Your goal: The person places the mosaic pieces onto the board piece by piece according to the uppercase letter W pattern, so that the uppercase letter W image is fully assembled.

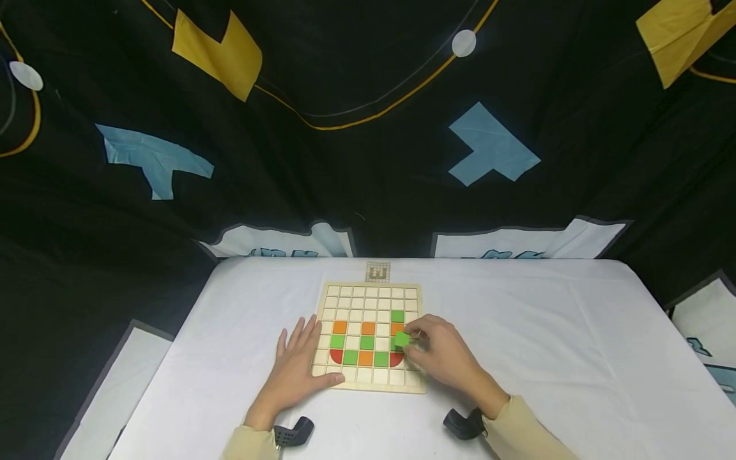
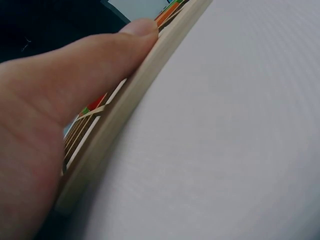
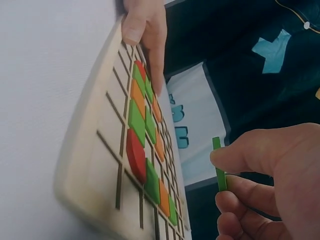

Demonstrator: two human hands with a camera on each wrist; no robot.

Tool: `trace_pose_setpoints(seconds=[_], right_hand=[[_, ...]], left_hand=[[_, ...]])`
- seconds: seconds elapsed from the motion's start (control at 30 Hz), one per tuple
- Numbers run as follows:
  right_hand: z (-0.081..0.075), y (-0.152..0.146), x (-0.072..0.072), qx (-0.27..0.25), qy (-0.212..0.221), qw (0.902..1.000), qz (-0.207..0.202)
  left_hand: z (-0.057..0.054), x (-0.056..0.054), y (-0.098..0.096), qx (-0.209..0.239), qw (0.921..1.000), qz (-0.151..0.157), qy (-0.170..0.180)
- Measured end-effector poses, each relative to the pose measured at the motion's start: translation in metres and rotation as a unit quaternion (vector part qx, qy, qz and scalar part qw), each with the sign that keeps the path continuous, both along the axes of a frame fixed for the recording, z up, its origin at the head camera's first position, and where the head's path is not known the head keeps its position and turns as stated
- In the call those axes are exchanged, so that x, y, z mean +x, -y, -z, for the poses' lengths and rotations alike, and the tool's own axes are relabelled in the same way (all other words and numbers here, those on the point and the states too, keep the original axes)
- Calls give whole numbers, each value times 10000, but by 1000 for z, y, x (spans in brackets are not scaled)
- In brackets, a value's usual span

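Observation:
A wooden grid board (image 1: 352, 378) lies on the white table, with green, orange and red tiles set in its cells. My right hand (image 1: 441, 352) pinches a green square tile (image 1: 402, 339) between thumb and fingers above the board's right side. Seen edge-on in the right wrist view, that green tile (image 3: 219, 164) is thin and apart from the board. My left hand (image 1: 297, 370) rests at the board's left edge with its fingers spread. In the left wrist view its thumb (image 2: 107, 60) lies on the board's rim (image 2: 145, 82).
Behind the board lies a small card with a grid picture (image 1: 377, 271). White cloth (image 1: 529, 332) covers the table. A dark curtain (image 1: 345, 185) with yellow and blue shapes hangs behind it. Black wrist devices (image 1: 294, 432) sit near both wrists.

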State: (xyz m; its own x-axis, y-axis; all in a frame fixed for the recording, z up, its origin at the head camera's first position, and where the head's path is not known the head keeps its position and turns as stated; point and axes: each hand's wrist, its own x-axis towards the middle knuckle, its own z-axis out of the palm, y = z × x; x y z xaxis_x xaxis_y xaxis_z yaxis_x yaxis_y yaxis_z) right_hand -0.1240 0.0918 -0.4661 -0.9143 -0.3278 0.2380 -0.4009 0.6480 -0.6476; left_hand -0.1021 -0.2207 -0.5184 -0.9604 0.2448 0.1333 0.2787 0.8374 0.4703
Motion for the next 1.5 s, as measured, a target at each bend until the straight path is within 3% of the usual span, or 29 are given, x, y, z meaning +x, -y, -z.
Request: trace_pose_setpoints(seconds=[1.07,1.5], right_hand=[[4,55,-42,-141,280,9992,-267],[4,85,-60,278,363,9988,-166]], left_hand=[[0,-1,-1,-40,10000,10,-3],[-1,-1,-1,-85,9999,44,-91]])
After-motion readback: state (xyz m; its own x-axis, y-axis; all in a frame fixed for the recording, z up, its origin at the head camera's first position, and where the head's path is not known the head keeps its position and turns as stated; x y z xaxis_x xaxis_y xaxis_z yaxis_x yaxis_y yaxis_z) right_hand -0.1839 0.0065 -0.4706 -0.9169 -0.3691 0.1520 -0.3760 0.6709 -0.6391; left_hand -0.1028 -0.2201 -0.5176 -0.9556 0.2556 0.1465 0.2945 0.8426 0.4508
